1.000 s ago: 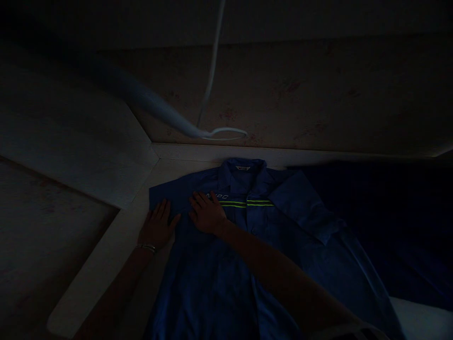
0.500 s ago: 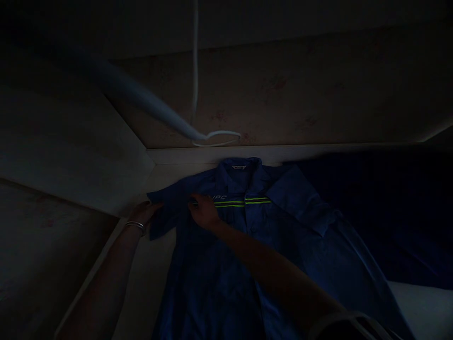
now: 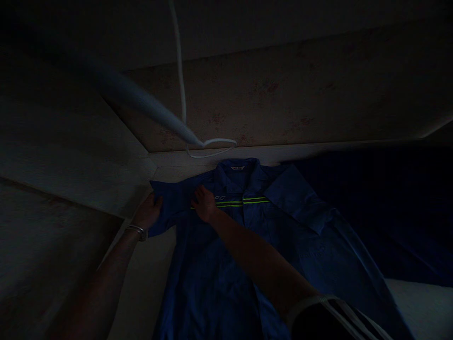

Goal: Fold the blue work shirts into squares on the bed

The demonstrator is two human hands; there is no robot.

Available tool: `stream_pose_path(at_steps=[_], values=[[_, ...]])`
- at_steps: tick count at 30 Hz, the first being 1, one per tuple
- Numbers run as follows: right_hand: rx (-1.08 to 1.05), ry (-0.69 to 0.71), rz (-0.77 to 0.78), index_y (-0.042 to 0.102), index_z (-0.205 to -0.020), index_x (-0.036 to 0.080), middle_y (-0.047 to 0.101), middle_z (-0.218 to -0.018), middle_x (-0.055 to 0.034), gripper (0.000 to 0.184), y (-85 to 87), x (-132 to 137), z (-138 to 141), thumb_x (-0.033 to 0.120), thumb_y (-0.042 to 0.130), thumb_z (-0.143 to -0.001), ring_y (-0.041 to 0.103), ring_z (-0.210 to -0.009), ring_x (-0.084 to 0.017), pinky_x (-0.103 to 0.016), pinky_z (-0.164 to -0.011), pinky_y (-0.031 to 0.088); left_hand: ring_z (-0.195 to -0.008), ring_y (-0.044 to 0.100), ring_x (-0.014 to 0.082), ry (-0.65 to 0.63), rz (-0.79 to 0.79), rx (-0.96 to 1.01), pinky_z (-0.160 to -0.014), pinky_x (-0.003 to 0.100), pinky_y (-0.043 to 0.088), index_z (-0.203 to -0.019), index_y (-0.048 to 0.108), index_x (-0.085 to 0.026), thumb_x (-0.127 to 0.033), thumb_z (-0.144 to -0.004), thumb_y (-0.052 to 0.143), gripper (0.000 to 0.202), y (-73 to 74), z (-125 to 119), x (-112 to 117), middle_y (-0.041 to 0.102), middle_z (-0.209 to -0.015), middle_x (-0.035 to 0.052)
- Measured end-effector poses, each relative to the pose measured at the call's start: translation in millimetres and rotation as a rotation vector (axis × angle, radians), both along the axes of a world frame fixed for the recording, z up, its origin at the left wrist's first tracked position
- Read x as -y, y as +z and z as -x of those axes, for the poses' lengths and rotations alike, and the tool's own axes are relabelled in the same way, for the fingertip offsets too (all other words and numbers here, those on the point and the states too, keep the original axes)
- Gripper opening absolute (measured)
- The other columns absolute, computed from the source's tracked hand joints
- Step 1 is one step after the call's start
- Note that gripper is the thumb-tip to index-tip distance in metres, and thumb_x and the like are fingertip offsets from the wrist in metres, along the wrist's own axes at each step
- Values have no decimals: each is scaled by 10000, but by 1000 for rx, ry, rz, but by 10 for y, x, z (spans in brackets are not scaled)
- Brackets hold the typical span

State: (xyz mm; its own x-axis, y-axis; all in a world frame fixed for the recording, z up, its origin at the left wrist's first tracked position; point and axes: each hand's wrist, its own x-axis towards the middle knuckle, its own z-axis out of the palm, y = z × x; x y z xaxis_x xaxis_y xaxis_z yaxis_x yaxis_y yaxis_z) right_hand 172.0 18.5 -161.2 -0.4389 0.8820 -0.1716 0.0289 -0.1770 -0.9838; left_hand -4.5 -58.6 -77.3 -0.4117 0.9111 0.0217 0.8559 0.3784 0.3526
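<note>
A blue short-sleeved shirt [image 3: 212,264] with yellow-green chest stripes lies front up, its collar away from me. My left hand [image 3: 146,211], a bracelet at its wrist, grips the hem of the sleeve on the left. The thumb shows on top of the cloth, while the other fingers are partly hidden in the dark. On the shirt's left chest, beside the lettering and at the end of the stripes, my right hand [image 3: 204,204] rests with its fingers apart. The other sleeve [image 3: 297,198] is folded inward over the shirt.
Dark blue cloth [image 3: 382,212] lies to the right of the shirt. A white cord [image 3: 181,80] with a loop hangs ahead, near a blurred pale rod [image 3: 152,106]. Patterned wall panels [image 3: 269,99] rise behind and at the left. The light is very dim.
My left hand has shifted slightly and taken hold of the sleeve hem. My right hand has gone from curled fingers to spread ones on the chest. The cord swung left.
</note>
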Motion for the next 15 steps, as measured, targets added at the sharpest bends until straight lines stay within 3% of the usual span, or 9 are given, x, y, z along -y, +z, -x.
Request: stream_pose_path(at_steps=[3,7,12,15], values=[[12,28,-23,176,-1563,149,499,-1453,-189,596,45,17,-96,266,-4,-1006,574,-1242,-186,-464,-931,514,-1071,655,270,-75,20,16,-935,379,495,-1213,563,-131,-406,-936,318,461,164,-277,-25,686,-1162,144],[-188,-38,208,292,-1525,192,462,-1497,-139,582,200,69,-452,387,72,-1022,568,-1247,-180,-422,-953,514,-927,696,263,-197,66,-9,-824,358,503,-1216,559,-189,-435,-962,302,437,197,-797,-79,728,-1016,108],[-243,-85,324,443,-1414,212,460,-1501,-106,508,313,269,-1091,400,201,-1010,583,-1217,-178,-358,-970,507,-901,711,259,-477,235,-85,-791,358,501,-1252,576,-221,-355,-988,260,433,-148,-1436,-110,733,-1057,133],[-256,-171,378,538,-1294,227,556,-1408,-95,396,327,443,-1528,384,368,-973,636,-1110,-184,-368,-958,506,-1033,677,245,-544,190,-98,-900,364,495,-1287,579,-211,-354,-993,266,452,-396,-1612,-40,688,-1200,132]])
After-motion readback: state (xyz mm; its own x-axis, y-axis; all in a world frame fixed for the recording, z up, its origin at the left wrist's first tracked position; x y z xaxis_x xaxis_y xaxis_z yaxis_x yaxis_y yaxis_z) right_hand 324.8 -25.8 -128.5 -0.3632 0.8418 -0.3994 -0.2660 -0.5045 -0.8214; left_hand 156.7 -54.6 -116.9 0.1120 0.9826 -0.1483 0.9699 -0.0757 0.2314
